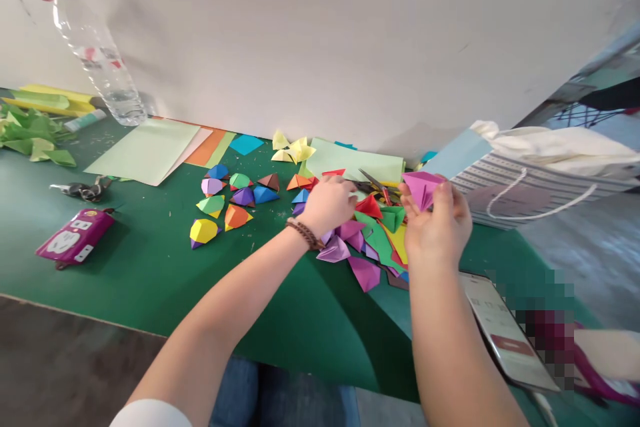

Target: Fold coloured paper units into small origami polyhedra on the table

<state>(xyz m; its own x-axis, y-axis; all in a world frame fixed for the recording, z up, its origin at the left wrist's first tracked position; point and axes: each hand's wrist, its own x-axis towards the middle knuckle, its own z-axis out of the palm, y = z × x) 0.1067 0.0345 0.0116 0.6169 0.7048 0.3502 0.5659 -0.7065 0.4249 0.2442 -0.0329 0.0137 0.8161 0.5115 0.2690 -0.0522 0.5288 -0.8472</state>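
Note:
My right hand [440, 220] holds up a pink folded paper piece [423, 188] between thumb and fingers. Over the pile of folded paper, my left hand [333, 200] reaches down with its fingers bent; their tips are partly hidden, so what they touch cannot be made out. Purple folded pieces [364, 272], green paper [377, 240] and a red folded piece [369, 206] lie between my hands. Just behind them rest scissors [375, 181] with a red part. Left of my left hand, several two-coloured folded pieces [239, 216] are laid out in loose rows.
A plastic bottle [97, 53] leans at the back left near paper sheets [145, 147]. Keys [87, 188] and a purple packet [75, 238] lie at left. At right are a striped paper bag [540, 180] and a phone [510, 330]. A white board [300, 33] stands behind.

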